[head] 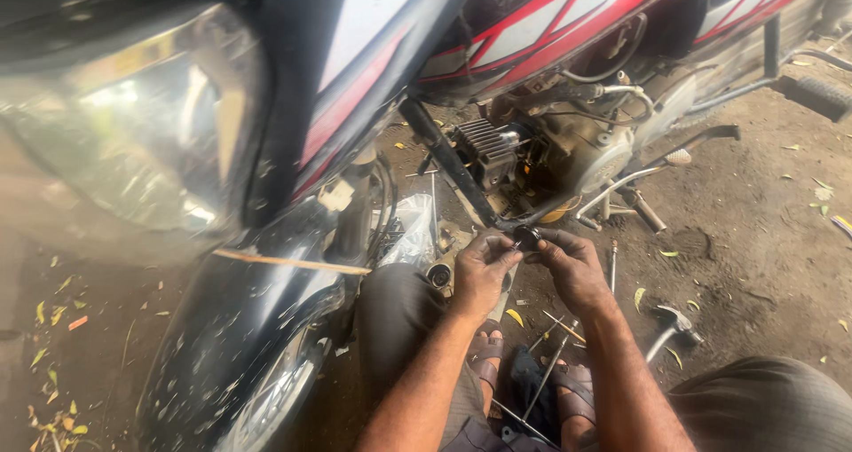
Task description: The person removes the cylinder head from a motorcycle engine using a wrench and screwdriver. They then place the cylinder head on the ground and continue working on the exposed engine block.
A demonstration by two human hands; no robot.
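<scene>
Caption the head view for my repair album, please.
Both hands, left hand and right hand, pinch a small dark part beside a motorcycle engine.

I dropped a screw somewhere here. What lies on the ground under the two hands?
Under the left hand and right hand lie thin metal rods, yellow leaves and sandalled feet. The ground directly beneath the palms is covered.

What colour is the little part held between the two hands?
The small part looks black, pinched by both hands; head view shows it.
</scene>
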